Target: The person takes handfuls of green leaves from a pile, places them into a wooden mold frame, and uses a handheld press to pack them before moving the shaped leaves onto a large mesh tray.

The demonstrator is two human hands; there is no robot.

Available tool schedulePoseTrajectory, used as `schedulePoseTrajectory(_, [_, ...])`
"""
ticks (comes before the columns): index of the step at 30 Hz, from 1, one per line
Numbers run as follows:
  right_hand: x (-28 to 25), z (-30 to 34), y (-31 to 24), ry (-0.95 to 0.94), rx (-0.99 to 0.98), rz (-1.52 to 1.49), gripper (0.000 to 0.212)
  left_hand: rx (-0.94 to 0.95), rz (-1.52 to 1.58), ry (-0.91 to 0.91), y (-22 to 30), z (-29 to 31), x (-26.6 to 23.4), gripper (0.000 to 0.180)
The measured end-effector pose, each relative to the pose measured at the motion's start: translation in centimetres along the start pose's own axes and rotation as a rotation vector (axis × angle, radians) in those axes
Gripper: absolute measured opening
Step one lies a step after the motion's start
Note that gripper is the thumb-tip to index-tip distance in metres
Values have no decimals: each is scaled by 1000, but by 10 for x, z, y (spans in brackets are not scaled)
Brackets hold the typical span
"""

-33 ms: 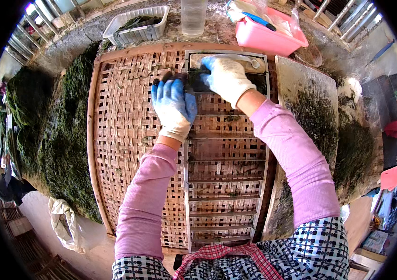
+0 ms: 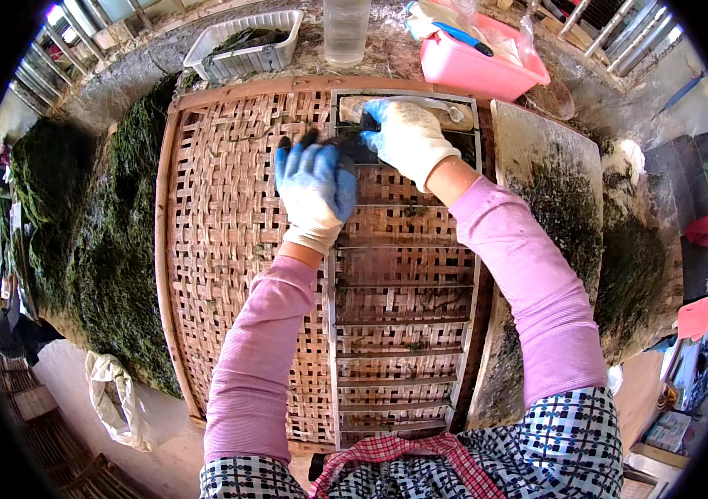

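Note:
My left hand [image 2: 314, 187], in a white glove with a blue-coated palm and darkened fingertips, hovers over a woven bamboo tray [image 2: 237, 208]. Its fingers are stretched out, touching or just above the left rail of a ladder-like metal frame [image 2: 399, 287] with several crossbars. My right hand [image 2: 412, 141], gloved alike, is closed at the frame's far end. Its fingers curl downward over dark green, moss-like strands [image 2: 463, 148] in a far slot; what they grip is hidden. Just beyond it lies a pale, long-handled object [image 2: 445, 106] on a light wooden piece.
Heaps of dark green strands [image 2: 125, 249] lie left of the tray. To the right stands a pale board [image 2: 549, 158] smeared with them. Behind are a white basket [image 2: 246, 50], a clear cylindrical container [image 2: 345, 37] and a pink tub [image 2: 487, 66]. A person [image 2: 17, 333] is far left.
Both hands have shifted slightly to the right. My left fingers have drawn a little closer together. The frame and tray have not moved.

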State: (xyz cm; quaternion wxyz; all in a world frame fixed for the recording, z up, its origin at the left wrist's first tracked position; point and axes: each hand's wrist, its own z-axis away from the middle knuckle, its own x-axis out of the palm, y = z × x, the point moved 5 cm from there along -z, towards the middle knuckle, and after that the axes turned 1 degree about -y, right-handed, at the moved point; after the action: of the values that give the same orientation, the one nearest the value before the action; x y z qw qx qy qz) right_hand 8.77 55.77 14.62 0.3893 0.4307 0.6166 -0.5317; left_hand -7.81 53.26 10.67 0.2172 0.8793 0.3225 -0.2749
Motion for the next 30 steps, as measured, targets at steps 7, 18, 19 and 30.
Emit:
schedulePoseTrajectory(7, [-8,0,34,-24,1,-441,26,-50,-104,-251,9,0,27,33])
schedulePoseTrajectory(18, [-15,6,27,167,96,-364,29,94,-135,-221,19,-5,20,37])
schedulePoseTrajectory(19, [-32,7,21,368,16,-153,29,55,-150,-261,15,-2,25,37])
schedulePoseTrajectory(30, [-44,8,44,64,118,-1,36,-63,-65,-20,8,-4,0,59])
